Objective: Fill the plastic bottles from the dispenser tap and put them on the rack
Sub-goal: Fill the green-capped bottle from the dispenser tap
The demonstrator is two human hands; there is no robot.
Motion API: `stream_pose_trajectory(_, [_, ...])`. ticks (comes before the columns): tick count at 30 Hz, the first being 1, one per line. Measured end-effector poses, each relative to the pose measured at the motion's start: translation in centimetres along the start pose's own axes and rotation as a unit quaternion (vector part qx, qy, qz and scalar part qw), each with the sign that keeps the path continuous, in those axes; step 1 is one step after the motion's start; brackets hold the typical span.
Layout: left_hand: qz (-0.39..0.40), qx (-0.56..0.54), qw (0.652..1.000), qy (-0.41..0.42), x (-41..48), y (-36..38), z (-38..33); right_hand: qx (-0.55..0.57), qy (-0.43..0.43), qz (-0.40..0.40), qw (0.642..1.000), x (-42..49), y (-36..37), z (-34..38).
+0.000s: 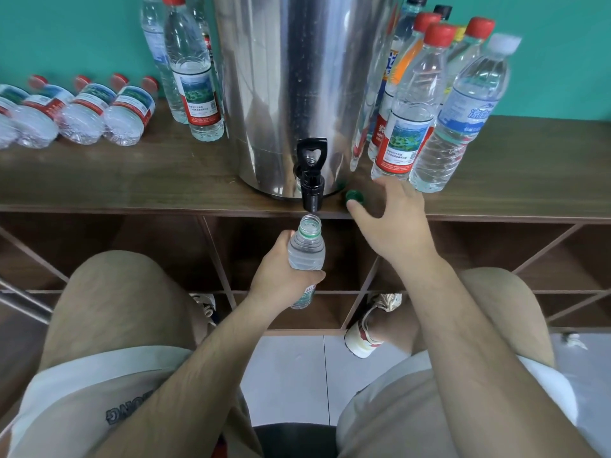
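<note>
A steel dispenser (297,77) stands on the brown shelf top (132,180), its black tap (311,180) hanging over the front edge. My left hand (281,276) grips a small clear uncapped bottle (305,246) upright, its mouth right under the tap spout. My right hand (393,223) hovers with spread fingers above the shelf edge, just right of a loose green cap (354,196) lying on the top. I cannot tell whether water is running.
Several capped bottles (79,117) lie on their sides at the left of the top. Upright bottles (429,104) crowd both sides of the dispenser. Below are the rack's dark compartments (479,256) with slanted dividers. My knees and feet sit close to the rack.
</note>
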State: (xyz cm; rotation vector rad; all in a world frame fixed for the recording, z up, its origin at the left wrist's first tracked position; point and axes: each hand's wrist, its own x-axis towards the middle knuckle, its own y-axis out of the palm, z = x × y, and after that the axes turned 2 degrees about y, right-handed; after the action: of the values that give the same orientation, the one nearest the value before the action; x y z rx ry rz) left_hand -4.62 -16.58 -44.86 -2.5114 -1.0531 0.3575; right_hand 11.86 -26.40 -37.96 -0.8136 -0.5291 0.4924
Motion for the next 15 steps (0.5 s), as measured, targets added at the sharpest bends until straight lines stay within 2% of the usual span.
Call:
stream_pose_trajectory(4, [-0.003,0.007,1.0,-0.004,-0.2,-0.1,-0.2,-0.035,-0.024,0.012,0.999,0.4,0.7,0.6])
stream_pose_trajectory(8, [-0.002,0.012,1.0,-0.004,-0.3,-0.3,-0.4,0.015,-0.062,0.014,0.998,0.4,0.7,0.9])
stream_pose_trajectory(10, [0.0,0.013,1.0,-0.007,-0.5,-0.4,-0.4,0.057,-0.093,0.059,0.992,-0.1,0.0,0.8])
stream_pose_trajectory(13, [0.002,0.017,1.0,-0.01,-0.9,-0.7,-0.3,0.088,-0.147,0.168,0.971,-1.3,-0.6,1.0])
stream_pose_trajectory(15, [0.006,0.028,1.0,-0.008,-1.2,-1.0,-0.3,0.129,-0.165,0.195,0.958,-2.0,-0.5,1.6])
